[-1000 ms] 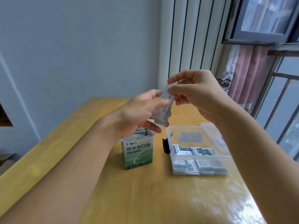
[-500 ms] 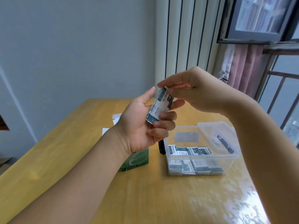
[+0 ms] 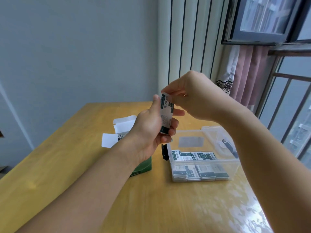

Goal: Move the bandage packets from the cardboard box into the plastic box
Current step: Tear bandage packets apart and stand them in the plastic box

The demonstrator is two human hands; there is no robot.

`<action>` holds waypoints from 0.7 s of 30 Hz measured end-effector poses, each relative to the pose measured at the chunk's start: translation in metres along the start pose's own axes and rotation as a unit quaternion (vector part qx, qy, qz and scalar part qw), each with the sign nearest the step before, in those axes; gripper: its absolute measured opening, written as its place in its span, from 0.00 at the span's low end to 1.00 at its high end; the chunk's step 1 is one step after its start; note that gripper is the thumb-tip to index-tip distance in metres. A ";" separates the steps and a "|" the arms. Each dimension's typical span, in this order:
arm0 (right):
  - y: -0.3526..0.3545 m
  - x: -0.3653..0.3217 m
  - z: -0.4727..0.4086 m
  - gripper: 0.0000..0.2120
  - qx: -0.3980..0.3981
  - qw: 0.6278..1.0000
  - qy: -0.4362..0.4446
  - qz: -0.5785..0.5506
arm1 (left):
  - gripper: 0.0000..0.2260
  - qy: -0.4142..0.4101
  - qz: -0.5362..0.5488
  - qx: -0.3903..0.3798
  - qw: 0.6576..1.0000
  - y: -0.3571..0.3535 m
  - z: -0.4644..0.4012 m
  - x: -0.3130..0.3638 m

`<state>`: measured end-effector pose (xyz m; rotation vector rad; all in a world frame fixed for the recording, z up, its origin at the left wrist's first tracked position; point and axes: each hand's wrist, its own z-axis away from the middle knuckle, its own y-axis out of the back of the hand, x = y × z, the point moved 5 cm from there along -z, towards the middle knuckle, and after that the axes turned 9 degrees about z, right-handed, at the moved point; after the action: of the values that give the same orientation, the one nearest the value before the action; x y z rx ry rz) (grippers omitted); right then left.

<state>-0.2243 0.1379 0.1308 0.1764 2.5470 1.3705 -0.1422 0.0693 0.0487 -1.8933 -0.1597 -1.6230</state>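
Note:
My left hand (image 3: 151,130) holds a small stack of white-and-green bandage packets (image 3: 166,113) upright above the table, fingers curled round its lower end. My right hand (image 3: 193,96) pinches the top edge of the stack. The green cardboard box (image 3: 143,167) stands below my left wrist with its white flaps (image 3: 124,126) open; my left arm hides most of it. To its right the clear plastic box (image 3: 202,165) sits open with several packets (image 3: 193,156) lying flat inside.
The wooden table (image 3: 168,207) runs to a wall at the back. The plastic box's lid (image 3: 222,142) lies open behind it, and a black latch (image 3: 164,152) sticks out on its left side. A pink curtain (image 3: 249,73) and window bars stand to the right.
Both hands rose a little with the packets. The stack turned more upright, printed face toward me. My right hand stays pinched on its top edge.

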 end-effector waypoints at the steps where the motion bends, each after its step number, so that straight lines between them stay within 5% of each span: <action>1: -0.002 -0.003 0.000 0.09 -0.003 1.000 0.004 0.023 | 0.32 0.005 0.009 0.002 1.000 0.000 0.000 0.000; 10: -0.007 -0.005 -0.001 0.10 0.011 0.999 -0.009 0.030 | 0.29 0.024 0.044 0.000 0.999 0.001 -0.001 0.001; 15: -0.008 0.006 0.000 0.05 -0.057 0.997 -0.020 -0.054 | 0.29 -0.045 -0.075 0.044 0.995 0.003 0.000 0.001; 21: 0.001 0.030 0.007 0.05 -0.111 0.977 -0.068 -0.168 | 0.28 -0.036 -0.158 0.005 0.987 -0.005 0.001 -0.001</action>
<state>-0.2512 0.1507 0.1227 -0.1877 2.1684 1.4353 -0.1438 0.0746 0.0500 -1.9965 -0.5200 -1.7510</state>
